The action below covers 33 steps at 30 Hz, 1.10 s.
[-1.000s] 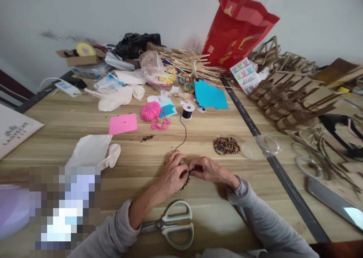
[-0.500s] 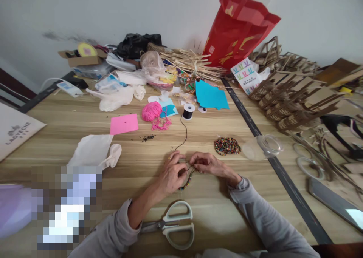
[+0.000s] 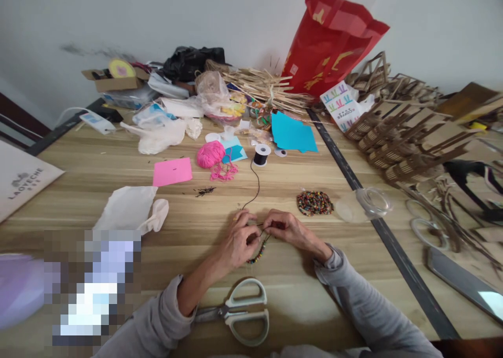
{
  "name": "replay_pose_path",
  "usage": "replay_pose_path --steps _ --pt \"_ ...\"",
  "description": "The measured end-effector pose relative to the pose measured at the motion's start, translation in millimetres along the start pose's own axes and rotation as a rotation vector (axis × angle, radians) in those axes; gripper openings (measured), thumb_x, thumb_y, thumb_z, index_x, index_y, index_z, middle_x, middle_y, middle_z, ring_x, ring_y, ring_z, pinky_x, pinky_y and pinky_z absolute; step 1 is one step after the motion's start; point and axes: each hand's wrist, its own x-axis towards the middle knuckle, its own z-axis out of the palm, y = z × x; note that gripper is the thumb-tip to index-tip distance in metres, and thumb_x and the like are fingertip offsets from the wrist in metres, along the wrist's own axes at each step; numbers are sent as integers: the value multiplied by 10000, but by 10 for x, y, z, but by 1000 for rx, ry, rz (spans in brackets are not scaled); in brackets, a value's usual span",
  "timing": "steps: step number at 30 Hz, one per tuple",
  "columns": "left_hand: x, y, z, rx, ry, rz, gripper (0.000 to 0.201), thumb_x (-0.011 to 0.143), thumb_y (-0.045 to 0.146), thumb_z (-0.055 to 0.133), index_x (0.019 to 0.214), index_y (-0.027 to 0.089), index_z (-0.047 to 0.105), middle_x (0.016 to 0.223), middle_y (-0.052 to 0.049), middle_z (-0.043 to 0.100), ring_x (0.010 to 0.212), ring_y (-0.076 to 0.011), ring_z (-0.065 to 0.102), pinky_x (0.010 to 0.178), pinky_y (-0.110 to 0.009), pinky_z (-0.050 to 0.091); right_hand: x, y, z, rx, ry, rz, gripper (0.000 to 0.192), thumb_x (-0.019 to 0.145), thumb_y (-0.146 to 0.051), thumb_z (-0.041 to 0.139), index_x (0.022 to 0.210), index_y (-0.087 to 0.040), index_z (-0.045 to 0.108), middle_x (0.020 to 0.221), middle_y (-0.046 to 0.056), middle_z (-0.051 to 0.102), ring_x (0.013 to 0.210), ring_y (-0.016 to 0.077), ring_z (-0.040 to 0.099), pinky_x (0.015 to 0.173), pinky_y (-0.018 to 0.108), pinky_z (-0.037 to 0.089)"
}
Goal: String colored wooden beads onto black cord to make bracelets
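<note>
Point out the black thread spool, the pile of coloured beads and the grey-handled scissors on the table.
Black thread spool with white rim (image 3: 260,154), head view, on its black wound side.
Pile of small mixed-colour beads (image 3: 314,203), head view, on the pile's middle.
Grey-handled metal scissors (image 3: 248,312), head view, on the bar between the two handle loops.

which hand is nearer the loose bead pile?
Right. The right hand sits just below-left of the bead pile, apart from it. The left hand lies farther left, beyond the beaded strand.

Grey-handled scissors at the wooden counter edge, pink paper square, pink yarn ball, blue paper sheets, red plastic bag by the wall.
</note>
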Motion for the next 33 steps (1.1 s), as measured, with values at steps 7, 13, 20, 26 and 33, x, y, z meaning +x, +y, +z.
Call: replay_pose_path --steps 7,13,20,26,33 --pt "-4 -3 -1 10 -20 -7 114 728 65 603 705 165 654 1108 -106 563 1190 -274 427 1055 -475 345 -13 -96 -5 -15 23 46 260 906 -394 525 868 -143 584 683 -14 544 574 89 430 528 207 331" --pt "2 -16 13 -20 -1 -7 108 730 74 611 691 171 639 1090 -94 571 1165 -266 449 1040 -476 357 -25 -127 -33 -24 4 78 317 879 -431 553 802 -127 591 626 -28 495 549 79 377 496 202 292" --pt "0 8 1 -75 44 -18 113 761 102 600 670 169 615 1044 -95 579 1142 -262 470 987 -445 411 -36 -140 107 -27 -68 87 300 882 -393 554 721 -154 635 585 -29 471 536 92 359 496 222 273" --pt "0 3 2 -73 93 3 134 743 55 573 723 174 632 1036 -88 568 1126 -251 482 982 -431 419 8 -178 213 117 91 96 300 873 -417 555 807 -141 651 655 -6 530 571 100 399 513 218 306" --pt "-3 7 6 -74 81 -4 166 712 7 587 728 163 639 1050 -92 557 1142 -249 481 1006 -425 398 64 -192 280 473 177 226 326 764 -457 677 766 -136 622 543 -50 461 457 56 339 429 191 257"
